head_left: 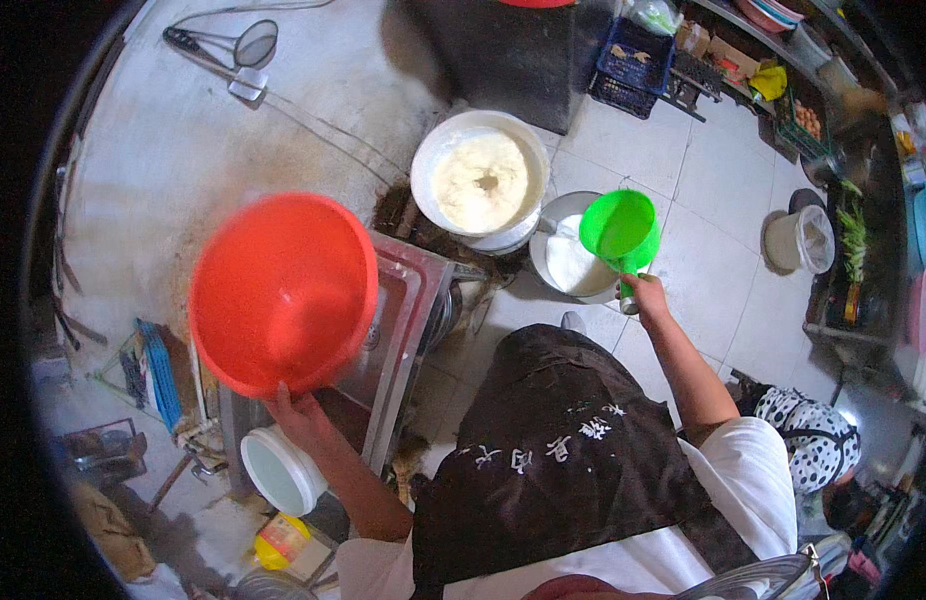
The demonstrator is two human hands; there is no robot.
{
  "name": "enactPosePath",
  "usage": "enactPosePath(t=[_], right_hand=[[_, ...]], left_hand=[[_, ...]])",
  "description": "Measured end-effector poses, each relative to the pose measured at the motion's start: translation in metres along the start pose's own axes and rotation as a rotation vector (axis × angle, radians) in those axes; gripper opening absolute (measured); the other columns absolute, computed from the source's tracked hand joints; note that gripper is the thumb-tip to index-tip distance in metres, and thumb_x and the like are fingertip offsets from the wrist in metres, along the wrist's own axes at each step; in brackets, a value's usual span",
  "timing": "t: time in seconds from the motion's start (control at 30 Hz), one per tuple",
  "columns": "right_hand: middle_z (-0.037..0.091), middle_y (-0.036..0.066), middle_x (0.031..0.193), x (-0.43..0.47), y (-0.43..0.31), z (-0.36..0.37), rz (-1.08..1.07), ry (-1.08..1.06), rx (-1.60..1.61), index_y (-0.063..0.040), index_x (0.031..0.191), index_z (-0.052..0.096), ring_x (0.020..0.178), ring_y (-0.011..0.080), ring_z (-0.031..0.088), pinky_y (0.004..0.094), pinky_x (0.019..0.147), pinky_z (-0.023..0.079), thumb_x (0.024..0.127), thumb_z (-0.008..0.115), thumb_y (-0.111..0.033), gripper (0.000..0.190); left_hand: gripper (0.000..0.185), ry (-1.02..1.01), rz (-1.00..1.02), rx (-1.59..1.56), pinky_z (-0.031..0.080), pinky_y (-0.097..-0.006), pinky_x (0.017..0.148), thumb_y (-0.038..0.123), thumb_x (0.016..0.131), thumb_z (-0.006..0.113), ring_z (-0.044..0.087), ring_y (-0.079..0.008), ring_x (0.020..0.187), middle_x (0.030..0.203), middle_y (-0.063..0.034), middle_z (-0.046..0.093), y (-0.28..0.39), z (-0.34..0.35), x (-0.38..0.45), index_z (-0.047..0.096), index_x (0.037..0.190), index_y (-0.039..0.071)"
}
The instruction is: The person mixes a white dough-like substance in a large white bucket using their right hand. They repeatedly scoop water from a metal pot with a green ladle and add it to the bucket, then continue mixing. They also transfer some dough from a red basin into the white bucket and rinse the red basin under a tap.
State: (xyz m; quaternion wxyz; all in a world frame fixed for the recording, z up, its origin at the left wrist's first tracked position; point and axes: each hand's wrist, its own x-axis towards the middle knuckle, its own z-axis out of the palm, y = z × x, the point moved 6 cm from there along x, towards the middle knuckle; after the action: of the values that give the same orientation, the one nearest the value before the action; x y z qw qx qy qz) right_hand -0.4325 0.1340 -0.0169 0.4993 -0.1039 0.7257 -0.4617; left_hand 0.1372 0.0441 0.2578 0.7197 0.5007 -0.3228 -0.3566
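Observation:
My left hand grips the near rim of a large red plastic basin, which is tilted and looks bare inside. In my right hand is the handle of a green plastic dipper. The dipper hangs over the right side of a round metal pot holding white powder. A wide white bucket beside the pot contains pale, flour-like material with a small dent in its middle.
Below the basin is a metal sink; a white tub stands near its corner. Strainers hang on the left wall. Blue crates sit at the back, and a lined bin stands right. Another person in a spotted cap is at right.

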Motion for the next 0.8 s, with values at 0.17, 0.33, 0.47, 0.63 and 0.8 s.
enactPosePath(t=[0.17, 0.33, 0.47, 0.63, 0.8], right_hand=[[0.063, 0.015, 0.074, 0.012, 0.046, 0.026, 0.105, -0.031, 0.091, 0.010, 0.094, 0.058, 0.059, 0.0246, 0.062, 0.0352, 0.053, 0.050, 0.081, 0.060, -0.011, 0.025], [0.061, 0.016, 0.073, 0.043, 0.083, 0.003, 0.111, 0.015, 0.005, 0.008, 0.095, 0.056, 0.058, 0.0253, 0.061, 0.0347, 0.052, 0.050, 0.081, 0.061, -0.013, 0.026], [0.063, 0.014, 0.075, 0.021, 0.071, 0.044, 0.166, -0.027, 0.100, 0.008, 0.091, 0.060, 0.060, 0.0231, 0.061, 0.0339, 0.052, 0.047, 0.079, 0.064, -0.016, 0.027], [0.062, 0.016, 0.072, 0.031, 0.061, 0.028, 0.130, 0.043, 0.184, 0.008, 0.096, 0.055, 0.058, 0.0253, 0.061, 0.0343, 0.051, 0.050, 0.080, 0.062, -0.014, 0.027], [0.062, 0.016, 0.072, 0.029, 0.060, 0.030, 0.126, 0.068, 0.180, 0.008, 0.098, 0.053, 0.058, 0.0256, 0.062, 0.0344, 0.051, 0.051, 0.082, 0.061, -0.015, 0.029]], left_hand=[[0.050, 0.258, -0.149, 0.188, 0.047, -0.0405, 0.089, 0.016, 0.081, 0.067, 0.055, -0.0284, 0.107, 0.125, -0.0113, 0.054, -0.088, -0.173, 0.014, 0.048, 0.126, 0.006], [0.044, 0.011, 0.160, 0.928, 0.050, -0.0338, 0.084, 0.024, 0.084, 0.065, 0.058, -0.0237, 0.101, 0.118, -0.0076, 0.059, -0.151, -0.232, -0.016, 0.051, 0.120, 0.003], [0.046, -0.086, -0.325, -0.383, 0.050, -0.0280, 0.078, 0.037, 0.086, 0.062, 0.060, -0.0175, 0.089, 0.107, -0.0051, 0.063, -0.218, -0.316, 0.005, 0.053, 0.116, 0.003], [0.042, 0.232, -0.710, -0.572, 0.047, -0.0244, 0.076, 0.041, 0.088, 0.059, 0.058, -0.0144, 0.088, 0.105, -0.0066, 0.061, -0.285, -0.251, -0.008, 0.056, 0.110, 0.005], [0.036, -0.167, -0.367, 0.387, 0.043, -0.0311, 0.088, 0.031, 0.089, 0.057, 0.054, -0.0205, 0.108, 0.118, -0.0146, 0.056, -0.273, -0.045, -0.003, 0.056, 0.112, 0.003]])
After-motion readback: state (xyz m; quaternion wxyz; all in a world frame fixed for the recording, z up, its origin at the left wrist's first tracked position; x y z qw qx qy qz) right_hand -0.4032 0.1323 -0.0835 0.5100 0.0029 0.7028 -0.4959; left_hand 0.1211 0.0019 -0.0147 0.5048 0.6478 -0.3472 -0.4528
